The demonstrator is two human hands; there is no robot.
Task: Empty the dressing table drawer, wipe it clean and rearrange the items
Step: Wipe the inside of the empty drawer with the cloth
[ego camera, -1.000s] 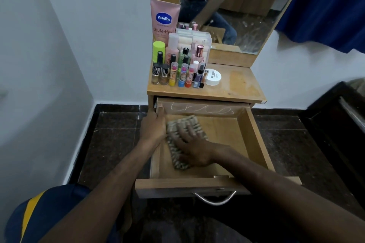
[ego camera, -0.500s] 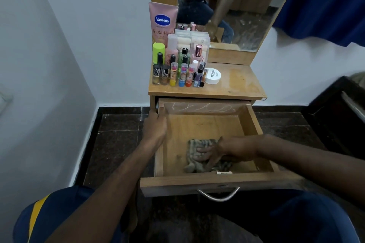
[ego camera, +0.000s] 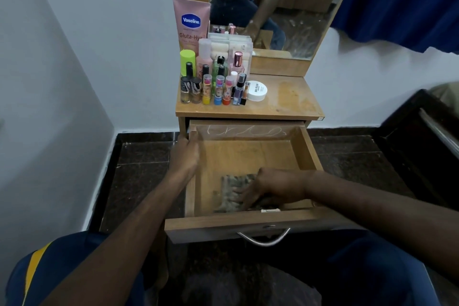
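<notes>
I see the drawer's point(ego camera: 308, 154) back half bare; my right hand point(ego camera: 270, 187) and cloth point(ego camera: 232, 192) fill the front. Bottles point(ego camera: 213, 82) crowd the worktop's point(ego camera: 290, 99) left, right side free.

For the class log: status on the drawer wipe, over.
Left hand grips drawer side wall. Right hand presses cloth flat at front. Cosmetics up top; nothing blocking.

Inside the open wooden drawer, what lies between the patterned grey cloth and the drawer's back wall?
Nothing: the head view shows bare wooden drawer floor between the patterned grey cloth under the right hand and the chalk-scribbled back wall.
</notes>
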